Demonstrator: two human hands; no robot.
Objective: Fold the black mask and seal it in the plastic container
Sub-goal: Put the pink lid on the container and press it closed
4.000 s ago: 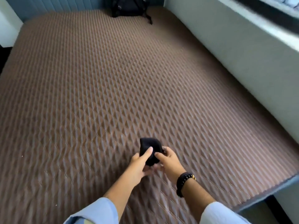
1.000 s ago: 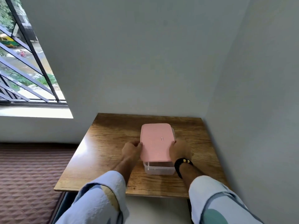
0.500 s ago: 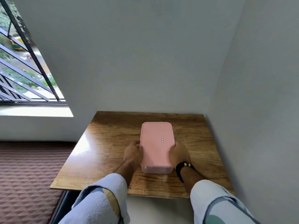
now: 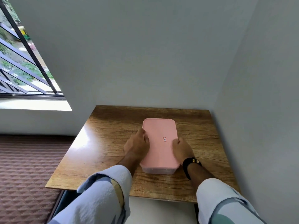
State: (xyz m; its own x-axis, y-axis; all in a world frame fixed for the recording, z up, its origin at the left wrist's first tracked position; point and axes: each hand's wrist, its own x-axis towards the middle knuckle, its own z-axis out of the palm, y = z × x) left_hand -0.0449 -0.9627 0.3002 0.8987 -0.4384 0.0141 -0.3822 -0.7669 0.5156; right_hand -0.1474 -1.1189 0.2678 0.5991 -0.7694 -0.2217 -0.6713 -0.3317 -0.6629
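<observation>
On table, seemingly lidded container.

container contents hidden under pink lid, lid label too small to read

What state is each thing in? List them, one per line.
pink lid: on the container, covering its top.
clear container: closed, resting on the wooden table.
black mask: not visible.
left hand: pressing the lid's left edge.
right hand: pressing the lid's right edge.
</observation>
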